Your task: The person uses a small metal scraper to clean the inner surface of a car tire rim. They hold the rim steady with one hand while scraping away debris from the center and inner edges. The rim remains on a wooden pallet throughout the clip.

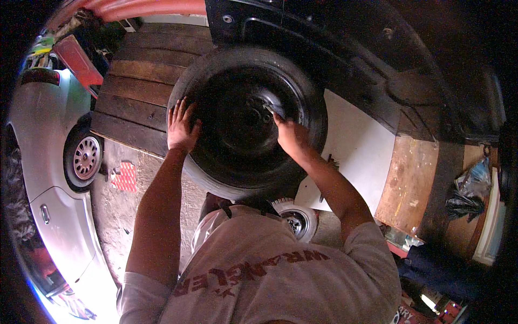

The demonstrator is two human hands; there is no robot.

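Wheel: I see a black steel wheel [245,121] with its tyre standing upright against the dark underside of a vehicle [324,48], right in front of the chest.
Left hand: my left hand [181,127] lies flat and open on the tyre's left sidewall, fingers spread, gripping nothing, only bracing.
Right hand: my right hand [290,135] is closed at the hub, just right of centre, and a short bright metal piece [271,112] sticks out above the fingers (a nut or a tool tip, I cannot tell which).
Step in hand: I judge this to be work at the hub fastenings, with the wheel steadied by one hand while the other works at the centre.
Next move: it calls for the left palm to keep the wheel from rocking while the right turns or seats the piece squarely, without letting it slip.
Around: a smaller white wheel [295,218] lies on the concrete floor below, a white board [359,151] leans to the right, dark wooden planks [137,92] lie to the left, and a silver car [51,162] stands at the far left.
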